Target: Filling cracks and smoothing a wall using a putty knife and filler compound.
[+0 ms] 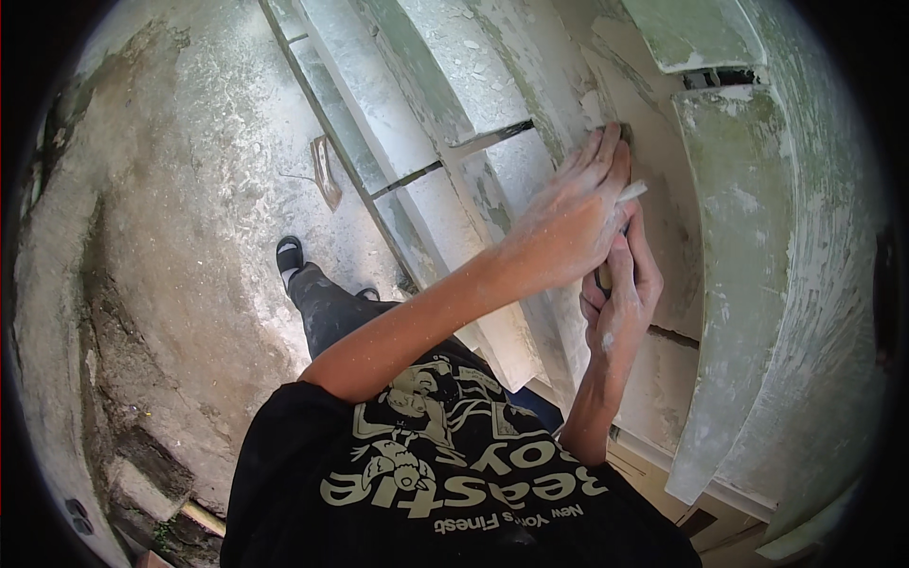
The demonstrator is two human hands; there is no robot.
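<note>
Both my hands work close together over a worn, beige-brown recessed strip [674,275] between pale green painted boards. My left hand [579,201] reaches across from the left, dusted white, with its fingers pressed together and bent over something at the strip. A small dark edge shows by its fingertips; the rest is covered by the hand. My right hand [630,289], just below and nearer to me, is closed round a dark-handled tool [603,275], whose working end is hidden. A short whitish flat piece [632,192] sticks out between the hands; I cannot tell whether it belongs to the tool.
Long boards [426,204] with flaking pale green and white paint and dark gaps run diagonally beside me. A curved green panel [734,237] rises on the right. On the stained concrete floor [208,189] lies a brown strip-like scrap [326,172], near my sandalled foot [290,256].
</note>
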